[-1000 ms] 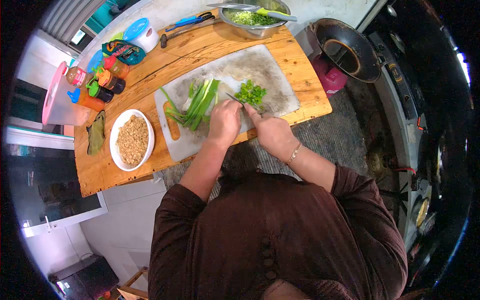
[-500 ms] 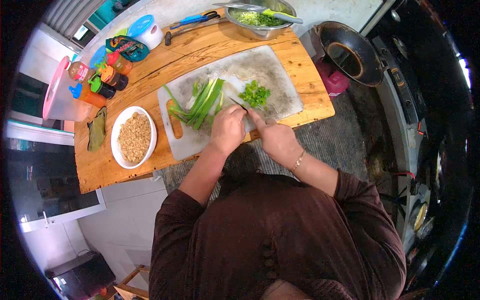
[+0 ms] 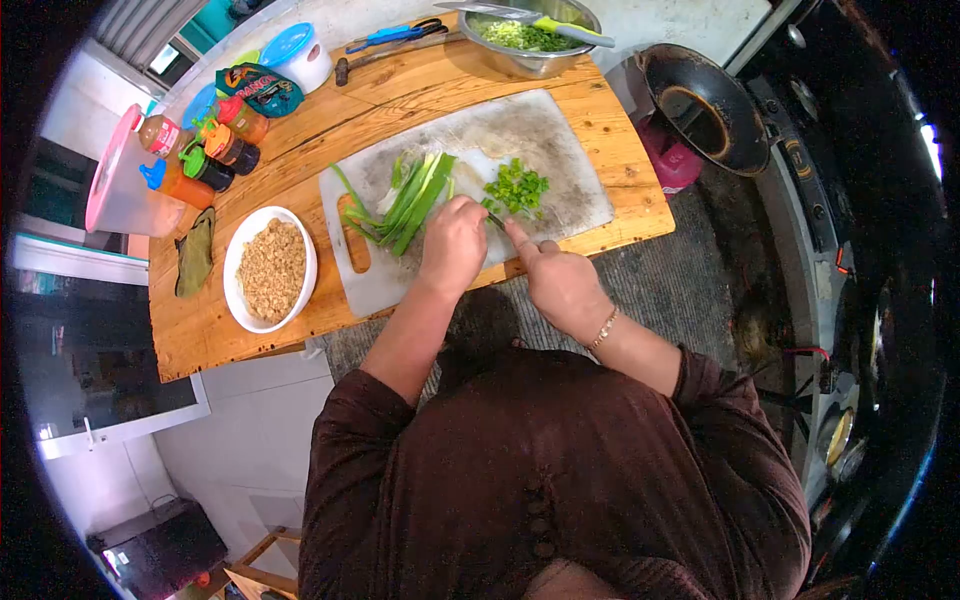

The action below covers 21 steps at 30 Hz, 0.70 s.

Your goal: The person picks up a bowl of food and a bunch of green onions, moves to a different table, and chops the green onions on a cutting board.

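A pale cutting board point(image 3: 560, 170) with an orange-edged handle hole lies on the wooden table. My left hand point(image 3: 455, 245) is closed near the board's front edge, fingers curled over something hidden, probably green stems. My right hand point(image 3: 562, 285) is wrapped round a small knife, index finger stretched along it; its dark blade point(image 3: 495, 220) points toward my left fingers. Long green onion leaves point(image 3: 415, 205) lie left of and behind my left hand. Chopped greens point(image 3: 517, 188) form a small pile beyond the blade.
Left of the board stands a white bowl point(image 3: 306, 290) of brown crumbly food. Behind are sauce bottles point(image 3: 232, 148), a blue-lidded tub point(image 3: 300, 62), blue scissors point(image 3: 385, 38) and a metal bowl point(image 3: 530, 66) with a knife point(image 3: 560, 30) across it. A wok point(image 3: 745, 130) sits right.
The view has shifted slightly. The knife blade has moved close against my left fingertips, and both hands stay near the board's front edge.
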### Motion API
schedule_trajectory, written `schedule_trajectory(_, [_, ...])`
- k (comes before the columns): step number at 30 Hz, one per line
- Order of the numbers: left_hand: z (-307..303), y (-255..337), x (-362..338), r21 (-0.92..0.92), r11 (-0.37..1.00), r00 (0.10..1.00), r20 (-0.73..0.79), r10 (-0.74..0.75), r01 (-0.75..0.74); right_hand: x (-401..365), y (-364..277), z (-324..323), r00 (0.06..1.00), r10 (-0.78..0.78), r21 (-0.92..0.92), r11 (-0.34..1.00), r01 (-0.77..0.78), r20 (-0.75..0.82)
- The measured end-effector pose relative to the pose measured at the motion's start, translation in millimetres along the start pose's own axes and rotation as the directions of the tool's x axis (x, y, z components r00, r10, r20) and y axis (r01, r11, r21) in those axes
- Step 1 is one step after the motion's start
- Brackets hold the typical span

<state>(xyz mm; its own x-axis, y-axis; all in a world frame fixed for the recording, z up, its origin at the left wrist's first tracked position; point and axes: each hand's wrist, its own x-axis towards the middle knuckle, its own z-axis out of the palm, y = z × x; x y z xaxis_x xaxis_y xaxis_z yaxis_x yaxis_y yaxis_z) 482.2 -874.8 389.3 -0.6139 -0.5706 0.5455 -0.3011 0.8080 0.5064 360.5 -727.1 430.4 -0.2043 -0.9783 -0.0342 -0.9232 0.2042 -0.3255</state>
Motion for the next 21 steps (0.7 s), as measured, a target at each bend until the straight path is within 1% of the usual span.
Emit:
schedule_trajectory(2, [4, -4, -7, -0.006, 1.0, 1.0, -0.012, 0.012, -0.012, 11, -2, 3, 0.999, -0.028, 0.018, 0.999, 0.028, -0.018])
schedule_trajectory(5, [1, 7, -14, 0.085, 0.995, 0.995, -0.076, 0.059, -0.053, 19, -1, 6, 0.998, -0.046, 0.031, 0.998, 0.047, -0.03])
schedule_trajectory(7, [-13, 23, -14, 0.243, 0.97, 0.983, -0.168, 0.073, -0.031, 21, -2, 4, 0.999, -0.043, 0.037, 0.998, 0.044, -0.027])
schedule_trajectory(8, [-20, 30, -15, 0.319, 0.948, 0.974, -0.211, 0.082, -0.011, 20, -3, 1, 0.999, -0.036, 0.041, 0.998, 0.037, -0.021])
schedule_trajectory(11, [-34, 39, -19, 0.4, 0.903, 0.963, -0.264, -0.054, 0.16, 18, -3, 4, 0.998, -0.049, 0.044, 0.998, 0.051, -0.046])
schedule_trajectory(12, [-36, 39, -22, 0.393, 0.897, 0.958, -0.268, -0.1, 0.203, 18, -2, 4, 0.996, -0.059, 0.041, 0.997, 0.061, -0.063])
schedule_trajectory(14, [-35, 37, -27, 0.376, 0.88, 0.942, -0.274, -0.193, 0.29, 19, -2, 3, 0.998, -0.044, 0.028, 0.999, 0.045, -0.042])
schedule_trajectory(17, [-27, 23, -36, 0.286, 0.894, 0.936, -0.18, -0.304, 0.345, 19, -2, 6, 0.999, -0.035, 0.023, 0.999, 0.036, -0.038])
schedule_trajectory(20, [-17, 17, -28, 0.248, 0.924, 0.944, -0.232, -0.235, 0.291, 19, -3, 7, 0.998, -0.034, 0.027, 0.999, 0.035, -0.045])
schedule_trajectory(21, [-15, 17, -25, 0.225, 0.931, 0.948, -0.203, -0.244, 0.287, 19, -3, 7, 0.998, -0.034, 0.028, 0.999, 0.035, -0.046])
